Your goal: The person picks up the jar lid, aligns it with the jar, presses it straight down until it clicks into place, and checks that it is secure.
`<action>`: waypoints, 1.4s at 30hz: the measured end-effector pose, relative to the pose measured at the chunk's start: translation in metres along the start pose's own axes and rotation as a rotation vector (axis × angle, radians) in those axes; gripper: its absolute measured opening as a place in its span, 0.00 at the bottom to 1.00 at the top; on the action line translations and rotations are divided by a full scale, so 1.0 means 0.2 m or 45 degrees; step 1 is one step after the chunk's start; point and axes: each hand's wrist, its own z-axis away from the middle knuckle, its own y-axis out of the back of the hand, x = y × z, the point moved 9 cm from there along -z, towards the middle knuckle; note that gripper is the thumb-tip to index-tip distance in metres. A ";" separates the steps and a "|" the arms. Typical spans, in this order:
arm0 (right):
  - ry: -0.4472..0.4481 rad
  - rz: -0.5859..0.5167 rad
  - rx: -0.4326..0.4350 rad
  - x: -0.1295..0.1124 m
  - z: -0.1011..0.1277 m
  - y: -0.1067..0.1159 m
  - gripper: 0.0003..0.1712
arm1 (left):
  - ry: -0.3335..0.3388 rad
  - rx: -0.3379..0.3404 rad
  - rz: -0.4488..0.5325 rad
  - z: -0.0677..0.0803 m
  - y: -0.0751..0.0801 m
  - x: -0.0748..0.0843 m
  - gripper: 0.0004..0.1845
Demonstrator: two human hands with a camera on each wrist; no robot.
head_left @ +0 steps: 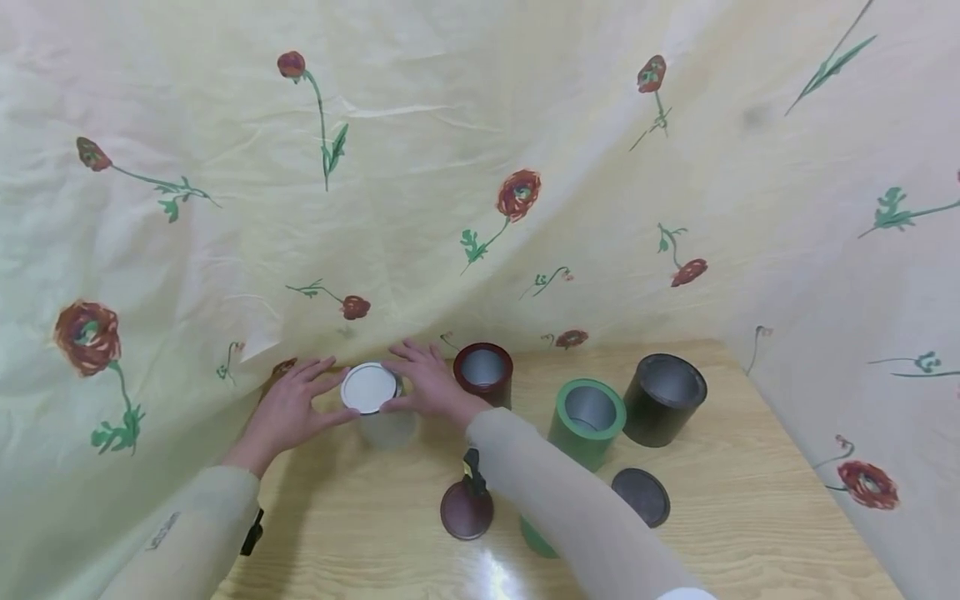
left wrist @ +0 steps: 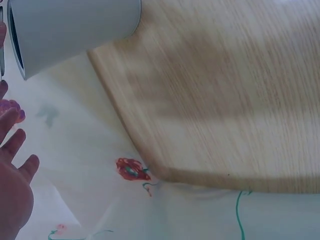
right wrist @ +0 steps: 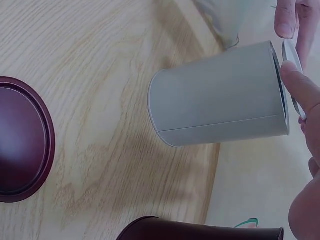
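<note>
At the far left of the pale-grained wooden table (head_left: 750, 467), the left hand (head_left: 288, 408) and right hand (head_left: 427, 385) pinch the rim of a flat, round white lid (head_left: 368, 387) over a smooth white cylindrical canister (head_left: 386, 427). Rightward stand open maroon (head_left: 483, 375), green (head_left: 588, 421) and black canisters (head_left: 663, 400), metal-lined.
</note>
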 end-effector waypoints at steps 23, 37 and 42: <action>-0.124 0.017 -0.072 0.01 -0.04 -0.04 0.42 | 0.071 -0.194 0.046 -0.04 -0.03 -0.04 0.44; -0.167 0.066 -0.128 0.01 -0.05 -0.06 0.42 | 0.044 -0.219 -0.010 -0.04 -0.06 -0.05 0.44; -0.178 0.094 -0.127 0.01 -0.04 -0.06 0.42 | 0.019 -0.207 -0.063 -0.04 -0.05 -0.04 0.44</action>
